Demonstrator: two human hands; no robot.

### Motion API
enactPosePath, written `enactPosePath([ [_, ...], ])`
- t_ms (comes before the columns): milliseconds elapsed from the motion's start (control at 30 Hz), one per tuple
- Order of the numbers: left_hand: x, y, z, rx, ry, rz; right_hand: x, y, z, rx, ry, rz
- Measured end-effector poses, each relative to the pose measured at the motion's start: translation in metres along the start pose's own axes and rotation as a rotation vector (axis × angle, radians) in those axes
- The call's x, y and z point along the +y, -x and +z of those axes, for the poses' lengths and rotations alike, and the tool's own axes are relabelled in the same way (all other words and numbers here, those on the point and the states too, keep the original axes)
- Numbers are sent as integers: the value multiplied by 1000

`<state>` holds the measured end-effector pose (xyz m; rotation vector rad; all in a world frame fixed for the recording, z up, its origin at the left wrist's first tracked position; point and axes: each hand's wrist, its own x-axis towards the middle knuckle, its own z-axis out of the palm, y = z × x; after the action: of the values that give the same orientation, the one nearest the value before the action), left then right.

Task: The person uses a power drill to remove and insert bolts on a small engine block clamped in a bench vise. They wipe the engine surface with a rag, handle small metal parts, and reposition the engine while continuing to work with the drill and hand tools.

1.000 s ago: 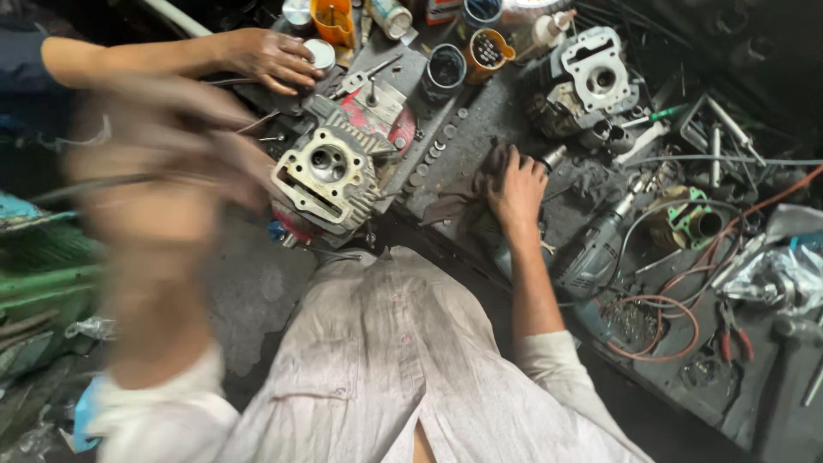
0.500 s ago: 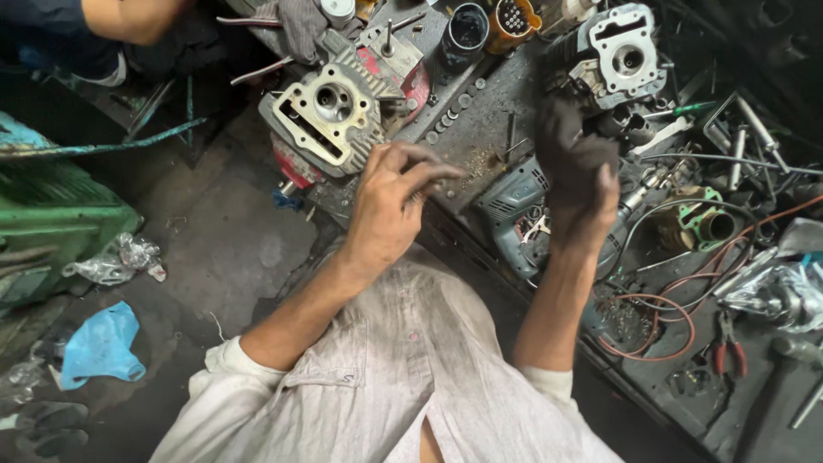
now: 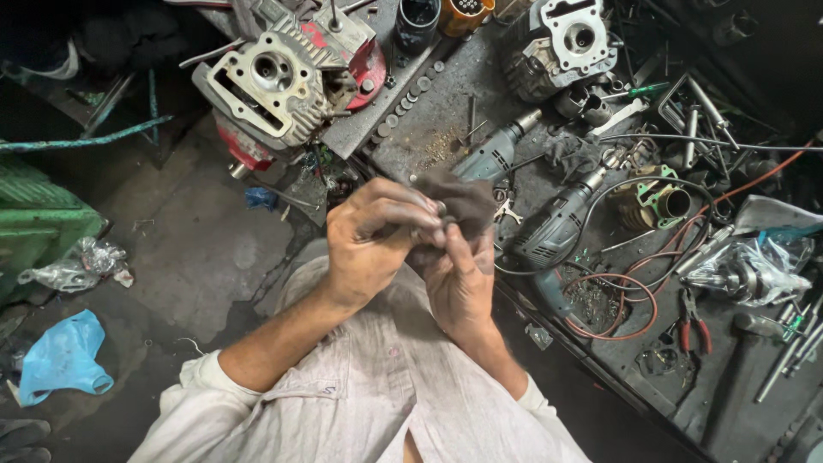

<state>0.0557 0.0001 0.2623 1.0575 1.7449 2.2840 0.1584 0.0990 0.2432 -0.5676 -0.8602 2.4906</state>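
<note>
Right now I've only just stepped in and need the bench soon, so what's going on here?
A person in a pale shirt holds a dark rag in both hands: left hand on top, right hand beneath. A finned engine cylinder head and two electric drills lie untouched on the cluttered workbench.

One head-worn camera looks steeply down, close over the workbench (image 3: 446,111) and the floor (image 3: 189,249).

A crumpled clear plastic bag (image 3: 744,267) wrapping a metal part lies at the right edge. A blue plastic bag (image 3: 62,358) lies lower left, and a crinkled silvery wrapper (image 3: 75,264) sits above it.
</note>
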Motion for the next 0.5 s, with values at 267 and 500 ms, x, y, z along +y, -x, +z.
enactPosePath([
  [267, 8, 5, -12, -46, -158, 253, 13, -1, 1, 3, -59, -82],
  [500, 12, -5, -8, -136, -189, 364, 11, 1, 6, 44, 92, -208],
])
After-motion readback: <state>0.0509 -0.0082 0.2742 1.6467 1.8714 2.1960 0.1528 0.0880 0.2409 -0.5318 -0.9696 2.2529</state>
